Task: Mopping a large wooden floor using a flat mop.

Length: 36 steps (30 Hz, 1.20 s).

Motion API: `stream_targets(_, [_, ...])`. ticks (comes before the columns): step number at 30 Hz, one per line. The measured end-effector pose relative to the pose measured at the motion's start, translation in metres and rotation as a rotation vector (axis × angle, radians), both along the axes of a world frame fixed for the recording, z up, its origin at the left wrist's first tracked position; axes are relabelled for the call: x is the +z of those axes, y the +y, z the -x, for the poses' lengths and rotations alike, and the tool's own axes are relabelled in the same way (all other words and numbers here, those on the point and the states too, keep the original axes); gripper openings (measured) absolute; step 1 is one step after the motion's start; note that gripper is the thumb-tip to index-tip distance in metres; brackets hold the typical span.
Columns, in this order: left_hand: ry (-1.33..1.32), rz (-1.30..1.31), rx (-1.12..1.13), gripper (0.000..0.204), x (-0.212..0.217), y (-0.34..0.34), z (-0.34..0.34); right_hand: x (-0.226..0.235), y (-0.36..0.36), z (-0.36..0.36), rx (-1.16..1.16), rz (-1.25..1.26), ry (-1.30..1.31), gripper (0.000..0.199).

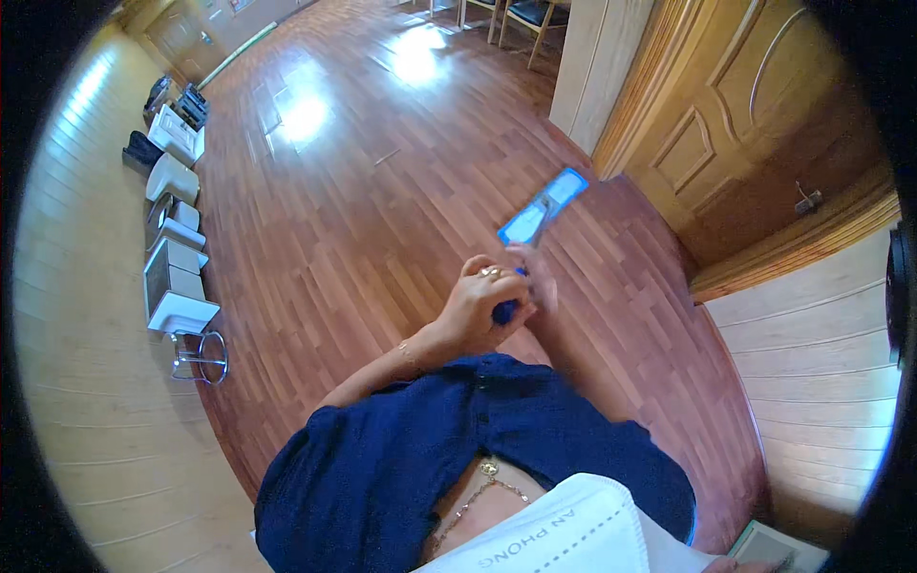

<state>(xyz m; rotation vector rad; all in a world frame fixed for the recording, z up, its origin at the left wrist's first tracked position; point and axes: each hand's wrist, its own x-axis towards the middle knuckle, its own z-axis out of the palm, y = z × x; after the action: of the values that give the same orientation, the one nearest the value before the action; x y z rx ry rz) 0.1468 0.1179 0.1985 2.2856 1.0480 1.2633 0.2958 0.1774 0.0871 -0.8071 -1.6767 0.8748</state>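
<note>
A flat mop (523,227) with a blue-edged, pale rectangular head lies on the wooden floor ahead of me, slightly to the right. Its handle rises toward my body, mostly hidden by my hands. My left hand (480,304), with rings on its fingers, is closed around the top of the handle, where a dark blue grip (506,311) shows. Just beyond it and to the right, my right hand (541,285) is closed on the handle farther down, its outline smeared by motion.
Along the left wall stand a wire-frame stool (201,358), several white cabinets (186,312) and a dark bag (143,151). A wooden door (707,143) is at the right, beside a pale panelled wall (812,353). Chairs (530,21) stand at the far end.
</note>
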Motion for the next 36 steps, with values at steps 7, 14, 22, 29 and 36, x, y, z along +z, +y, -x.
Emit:
stream_targets(7, [0.275, 0.031, -0.058, 0.073, -0.023, 0.041, -0.025, -0.013, 0.002, -0.034, -0.298, 0.052, 0.192, 0.019])
stream_targets(14, [0.550, 0.426, -0.235, 0.081, -0.109, 0.106, -0.004, -0.002, -0.037, -0.087, -0.579, 0.204, -0.026, 0.011])
stream_targets(22, [0.681, 0.421, -0.445, 0.087, -0.146, 0.117, -0.064, 0.101, -0.167, -0.075, -0.736, 0.347, 0.074, 0.016])
stream_targets(29, [0.241, 0.203, -1.075, 0.016, -0.167, 0.047, -0.132, 0.187, -0.305, -0.038, -1.145, 0.170, -0.094, 0.034])
stream_targets(36, [0.358, 0.385, -1.441, 0.040, -0.178, 0.011, -0.165, 0.139, -0.473, -0.181, -0.606, -0.037, -0.544, 0.024])
